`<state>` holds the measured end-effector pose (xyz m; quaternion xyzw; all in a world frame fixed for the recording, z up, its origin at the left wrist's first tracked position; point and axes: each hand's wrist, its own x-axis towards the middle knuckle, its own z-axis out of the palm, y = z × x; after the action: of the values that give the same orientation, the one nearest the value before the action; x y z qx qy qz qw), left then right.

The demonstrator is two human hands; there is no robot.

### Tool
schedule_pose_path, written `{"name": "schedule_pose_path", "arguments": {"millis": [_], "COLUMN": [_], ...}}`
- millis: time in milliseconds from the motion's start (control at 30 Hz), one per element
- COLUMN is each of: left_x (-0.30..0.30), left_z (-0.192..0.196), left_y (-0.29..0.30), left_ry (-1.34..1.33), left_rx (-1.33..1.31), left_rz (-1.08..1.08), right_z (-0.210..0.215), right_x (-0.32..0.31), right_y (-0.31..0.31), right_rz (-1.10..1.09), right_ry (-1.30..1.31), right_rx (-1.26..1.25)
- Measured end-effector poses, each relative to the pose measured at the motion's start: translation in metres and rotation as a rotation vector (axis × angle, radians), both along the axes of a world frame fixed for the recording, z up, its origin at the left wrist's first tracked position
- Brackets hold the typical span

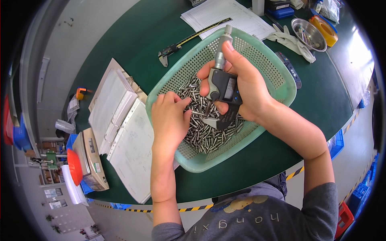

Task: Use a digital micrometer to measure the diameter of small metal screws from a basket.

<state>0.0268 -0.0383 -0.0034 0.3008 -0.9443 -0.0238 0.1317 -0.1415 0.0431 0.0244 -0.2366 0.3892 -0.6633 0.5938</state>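
Observation:
My right hand (251, 86) is wrapped round a digital micrometer (222, 89) with a small display, its thumb up by the thimble. The micrometer's curved frame points down over a heap of small metal pins (205, 138) in a pale green perforated plastic basket (193, 164). My left hand (168, 118) reaches over the basket's left side, fingers bent and closed. A metal pin (198, 113) sticks out from its fingertips toward the micrometer's jaws. Whether the pin touches the measuring faces, I cannot tell.
Left of the basket lies an open ring binder (124, 120), with a scale (93, 160) beyond it. Behind are a caliper (171, 50) and paper sheets (213, 16). White gloves (293, 44), a metal bowl (309, 34) and a tape roll (325, 30) lie at the far right.

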Motion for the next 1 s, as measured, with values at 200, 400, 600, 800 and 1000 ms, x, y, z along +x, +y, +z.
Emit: {"name": "schedule_pose_path", "arguments": {"millis": [200,400,600,800,1000], "left_x": [0.002,-0.002,0.002,0.001,-0.001], "left_z": [0.002,0.021,0.027,0.027,0.028], "left_y": [-0.005,0.005,0.011,0.011,0.013], "left_ry": [0.097,0.763,0.728,0.678,0.674], "left_rx": [0.065,1.188,1.227,1.245,1.26], "left_rz": [0.02,0.054,-0.106,-0.108,-0.124], "right_z": [0.004,-0.003,0.001,-0.003,-0.002], "right_x": [0.002,-0.002,-0.001,-0.001,-0.003], "right_y": [0.001,-0.001,-0.001,-0.002,0.0], "right_rz": [0.026,0.01,-0.03,-0.018,-0.017], "right_ry": [-0.029,-0.038,-0.066,-0.121,-0.095], "right_rx": [-0.049,-0.031,-0.006,-0.028,-0.033]}}
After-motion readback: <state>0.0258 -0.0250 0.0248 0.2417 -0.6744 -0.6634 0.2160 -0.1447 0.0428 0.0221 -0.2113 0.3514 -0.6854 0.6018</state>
